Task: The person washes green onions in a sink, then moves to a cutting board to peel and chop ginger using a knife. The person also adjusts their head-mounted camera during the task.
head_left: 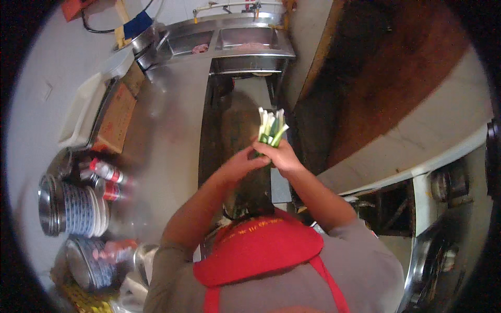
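A bunch of cut green onions (270,124) stands up out of my hands in front of my chest, its pale ends pointing away from me. My right hand (282,154) is closed around the stalks. From the other side my left hand (250,161) meets it, fingers curled at the lower part of the bunch; how firmly those fingers grip is partly hidden. Below the hands lies the dark floor. I wear a red apron (262,250) over a grey shirt.
Along the left runs a steel counter (172,121) with a cardboard box (116,117), bottles (107,171) and stacked bowls (80,211). A double steel sink (246,39) stands at the far end, pinkish food in it. To the right is a pale partition (415,137).
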Available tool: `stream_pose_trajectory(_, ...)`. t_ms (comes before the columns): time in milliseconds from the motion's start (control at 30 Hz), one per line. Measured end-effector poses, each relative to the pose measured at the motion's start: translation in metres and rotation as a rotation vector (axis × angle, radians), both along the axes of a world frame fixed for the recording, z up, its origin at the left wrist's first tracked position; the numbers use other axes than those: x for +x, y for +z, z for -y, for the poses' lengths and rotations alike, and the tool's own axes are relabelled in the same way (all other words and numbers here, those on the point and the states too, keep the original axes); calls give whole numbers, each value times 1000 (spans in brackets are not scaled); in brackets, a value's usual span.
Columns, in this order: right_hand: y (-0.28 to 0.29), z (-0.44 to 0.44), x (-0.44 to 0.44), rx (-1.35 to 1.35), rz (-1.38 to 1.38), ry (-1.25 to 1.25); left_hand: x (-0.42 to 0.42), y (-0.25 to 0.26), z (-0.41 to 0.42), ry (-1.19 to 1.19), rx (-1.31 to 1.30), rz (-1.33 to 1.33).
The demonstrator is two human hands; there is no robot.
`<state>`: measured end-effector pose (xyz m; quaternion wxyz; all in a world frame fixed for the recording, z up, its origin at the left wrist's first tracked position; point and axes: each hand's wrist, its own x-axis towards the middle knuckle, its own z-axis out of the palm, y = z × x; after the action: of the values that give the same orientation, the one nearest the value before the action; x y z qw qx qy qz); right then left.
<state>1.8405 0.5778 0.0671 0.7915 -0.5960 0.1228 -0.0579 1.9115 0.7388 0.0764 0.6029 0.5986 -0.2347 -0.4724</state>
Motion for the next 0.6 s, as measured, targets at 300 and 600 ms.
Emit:
stream_pose_trajectory(300,34,34,292,142,141,495,287,41,1,-112,-63,-180)
stream_pose_trajectory(600,13,75,543,-134,193,673,488,-20,56,208,-282,-161)
